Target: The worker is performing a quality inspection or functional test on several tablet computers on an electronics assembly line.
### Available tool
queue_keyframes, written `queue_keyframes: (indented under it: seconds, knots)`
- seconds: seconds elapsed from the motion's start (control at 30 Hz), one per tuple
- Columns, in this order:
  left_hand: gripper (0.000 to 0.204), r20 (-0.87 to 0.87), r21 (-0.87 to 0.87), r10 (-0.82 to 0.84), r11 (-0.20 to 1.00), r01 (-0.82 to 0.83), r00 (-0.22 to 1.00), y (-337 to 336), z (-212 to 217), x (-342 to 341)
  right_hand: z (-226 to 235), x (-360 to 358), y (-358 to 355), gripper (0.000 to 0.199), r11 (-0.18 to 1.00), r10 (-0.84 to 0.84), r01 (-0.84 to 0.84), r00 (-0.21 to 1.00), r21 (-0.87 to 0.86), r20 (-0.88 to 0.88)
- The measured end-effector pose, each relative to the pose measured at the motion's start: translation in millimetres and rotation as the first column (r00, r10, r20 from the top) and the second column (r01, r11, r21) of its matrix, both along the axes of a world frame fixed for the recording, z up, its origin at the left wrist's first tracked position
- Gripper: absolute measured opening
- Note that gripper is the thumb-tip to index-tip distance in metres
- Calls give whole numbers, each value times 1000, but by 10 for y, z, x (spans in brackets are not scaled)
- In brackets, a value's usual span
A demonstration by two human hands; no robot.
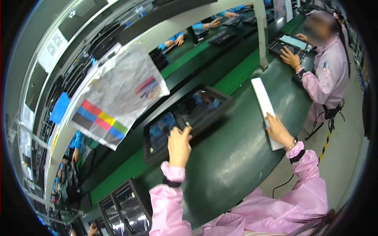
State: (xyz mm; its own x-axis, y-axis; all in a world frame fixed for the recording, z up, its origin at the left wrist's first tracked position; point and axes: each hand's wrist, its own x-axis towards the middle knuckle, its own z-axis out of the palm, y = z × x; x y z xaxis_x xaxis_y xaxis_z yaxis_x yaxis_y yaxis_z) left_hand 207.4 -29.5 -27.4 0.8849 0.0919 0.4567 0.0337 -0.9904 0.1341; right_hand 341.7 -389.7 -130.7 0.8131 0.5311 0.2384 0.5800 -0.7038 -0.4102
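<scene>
A black two-compartment tray (160, 158) with glossy dark panels in it lies across the bench's far edge, beside the green conveyor. My left hand (180, 146) is at its near side by the middle divider, with bent fingers closed over the rim. The tray's right end looks blurred. To the right, a long white strip-shaped piece (263, 96), perhaps a narrow box, lies on the dark green bench. My right hand (278, 131) grips its nearer half, fingers over the top; the thumb is partly hidden.
Another black tray with panels (128, 208) stands at lower left. A printed sheet with coloured blocks (122, 94) hangs from the white overhead frame. A white post (261, 35) rises beyond the bench (224, 169). At right, a person in pink (327, 74) handles a device; people in blue sleeves work across the line.
</scene>
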Motion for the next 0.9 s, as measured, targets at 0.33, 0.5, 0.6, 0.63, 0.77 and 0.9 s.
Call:
queue_keyframes:
  seconds: [0.33, 0.5, 0.6, 0.63, 0.77, 0.9]
  knots:
    - [33, -295, -193, 109, 966, -171, 949, -1399, -641, -2043, 202, -62, 143, 40, 978, 198, -188, 972, 86, -128]
    - [45, -261, -147, 247, 945, -291, 933, -1043, -333, -2287, 363, -309, 437, 38, 935, 308, -333, 932, -119, -190]
    - [39, -213, -97, 376, 910, -403, 902, -545, -289, -2433, 616, -650, 856, 41, 906, 347, -341, 938, -252, -22]
    - [39, -205, -88, 406, 898, -430, 890, -411, -323, -2495, 730, -793, 1064, 45, 881, 446, -452, 892, -142, -72]
    - [42, -239, -65, 453, 875, -479, 859, -143, -470, -2663, 819, -1162, 1682, 59, 629, 765, -777, 626, -32, -151]
    - [47, -280, -81, 470, 857, -508, 837, -109, -518, -2725, 603, -1224, 2032, 58, 500, 852, -863, 505, -75, -136]
